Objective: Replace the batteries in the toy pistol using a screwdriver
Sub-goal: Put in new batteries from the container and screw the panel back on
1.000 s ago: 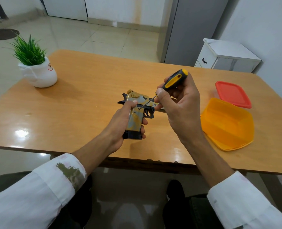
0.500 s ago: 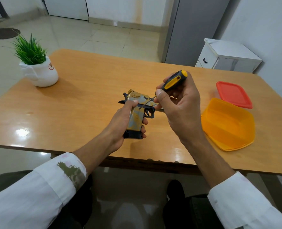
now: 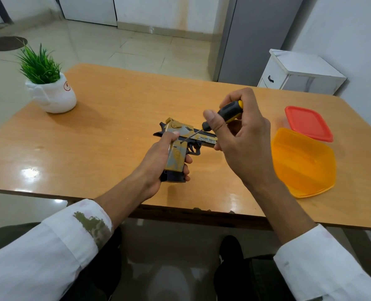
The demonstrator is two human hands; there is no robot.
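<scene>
A gold and black toy pistol (image 3: 181, 148) lies on its side over the wooden table (image 3: 106, 131), its barrel pointing right. My left hand (image 3: 158, 161) is wrapped around its grip. My right hand (image 3: 243, 135) holds a black and yellow screwdriver (image 3: 225, 115) by the handle, thumb on top. The thin shaft slants down to the left and its tip touches the pistol's side just above the grip. The muzzle end is hidden behind my right hand.
An orange plastic container (image 3: 304, 164) sits to the right of my hands, with its red lid (image 3: 308, 122) behind it. A potted green plant (image 3: 49, 88) stands at the table's far left. A white cabinet (image 3: 297, 72) stands beyond the table.
The hands, pistol and screwdriver stay nearly as they were; my right fingers have shifted slightly on the screwdriver handle.
</scene>
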